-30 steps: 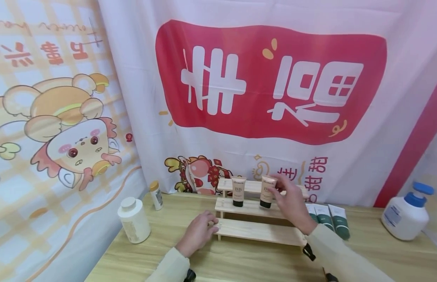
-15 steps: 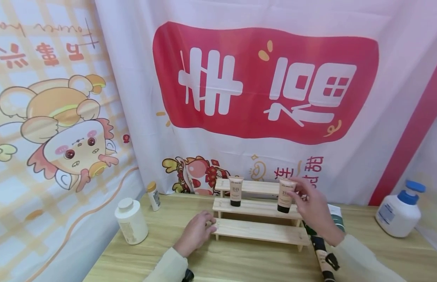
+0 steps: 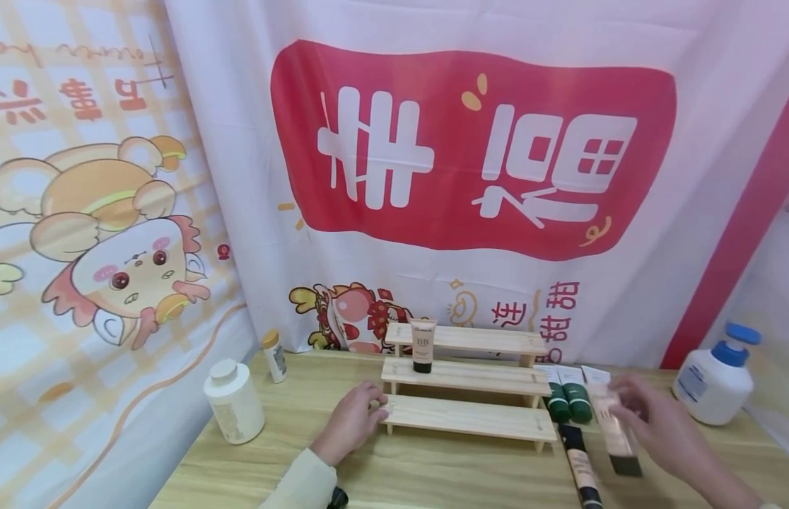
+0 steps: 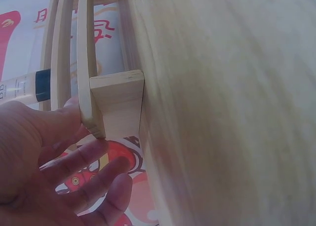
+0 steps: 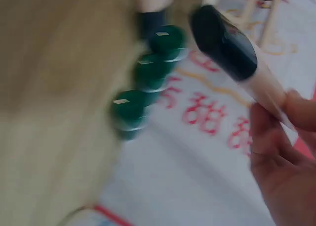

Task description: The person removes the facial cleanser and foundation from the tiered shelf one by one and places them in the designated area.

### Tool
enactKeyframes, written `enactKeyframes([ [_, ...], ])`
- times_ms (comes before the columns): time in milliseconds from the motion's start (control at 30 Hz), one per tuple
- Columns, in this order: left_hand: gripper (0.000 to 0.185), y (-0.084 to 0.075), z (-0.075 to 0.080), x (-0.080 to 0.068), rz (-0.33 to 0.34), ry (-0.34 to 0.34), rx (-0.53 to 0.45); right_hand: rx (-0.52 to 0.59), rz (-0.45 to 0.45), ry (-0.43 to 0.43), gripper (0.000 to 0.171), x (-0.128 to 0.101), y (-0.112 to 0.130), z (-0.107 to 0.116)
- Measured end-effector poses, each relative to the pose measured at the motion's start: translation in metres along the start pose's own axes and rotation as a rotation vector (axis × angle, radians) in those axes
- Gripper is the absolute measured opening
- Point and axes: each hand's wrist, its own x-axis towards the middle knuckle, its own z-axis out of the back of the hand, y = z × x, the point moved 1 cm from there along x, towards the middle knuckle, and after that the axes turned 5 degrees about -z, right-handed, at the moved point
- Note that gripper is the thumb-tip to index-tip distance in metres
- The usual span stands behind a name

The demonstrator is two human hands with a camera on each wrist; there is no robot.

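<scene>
My right hand (image 3: 662,428) pinches a beige BB cream tube (image 3: 614,435) to the right of the wooden display rack (image 3: 471,420). In the right wrist view, its black cap (image 5: 224,43) points away from my fingertips. The three-tier rack carries another BB cream tube (image 3: 423,348), upright on its middle tier toward the left. With thumb and index finger, my left hand (image 3: 353,417) grips the left end of the rack's lowest tier; the other fingers extend below the board in the left wrist view. A similar beige and black tube (image 3: 580,466) lies on the table right of the rack.
Green and white tubes (image 3: 568,399) lie behind the held tube, beside the rack. A blue-topped pump bottle (image 3: 715,385) stands at the far right. At left are a white bottle (image 3: 235,403) and a small orange-capped bottle (image 3: 274,357). A printed cloth (image 3: 223,212) hangs behind.
My right hand has carried the BB cream tube off the middle tier, rightward over the table, tilting it. The left hand stays at the rack's end.
</scene>
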Motion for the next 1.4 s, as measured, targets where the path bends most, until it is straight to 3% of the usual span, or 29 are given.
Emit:
enactKeyframes([
  [133,0.020,0.001,0.001,-0.001,-0.023,-0.007,0.013,0.066,-0.213,0.276,0.028,-0.007,-0.035,-0.016],
  [233,0.020,0.000,0.001,0.000,-0.029,0.000,0.012,0.121,-0.307,0.362,0.030,-0.008,-0.049,-0.027],
  [300,0.019,0.000,0.001,0.001,-0.021,0.008,0.010,0.117,-0.310,0.374,0.031,-0.008,-0.054,-0.033],
  [567,0.019,-0.003,0.003,0.000,-0.021,0.006,0.011,0.068,-0.260,0.339,0.021,0.004,-0.062,-0.053],
  [700,0.019,-0.003,0.004,0.001,-0.001,0.021,0.008,0.020,-0.224,0.327,0.018,0.009,-0.062,-0.054],
  [967,0.018,-0.005,0.004,0.000,-0.008,0.018,0.006,-0.027,-0.239,0.330,0.020,0.010,-0.059,-0.047],
  [1100,0.018,-0.006,0.005,-0.001,-0.011,0.014,0.000,-0.047,-0.210,0.249,0.024,0.014,-0.037,-0.038],
  [1233,0.019,-0.007,0.005,-0.002,0.006,0.023,0.003,-0.051,-0.150,0.198,0.026,0.018,0.000,-0.033],
  [1400,0.018,-0.008,0.005,-0.001,0.016,0.021,0.002,0.000,0.077,0.071,0.008,0.020,0.051,-0.035],
])
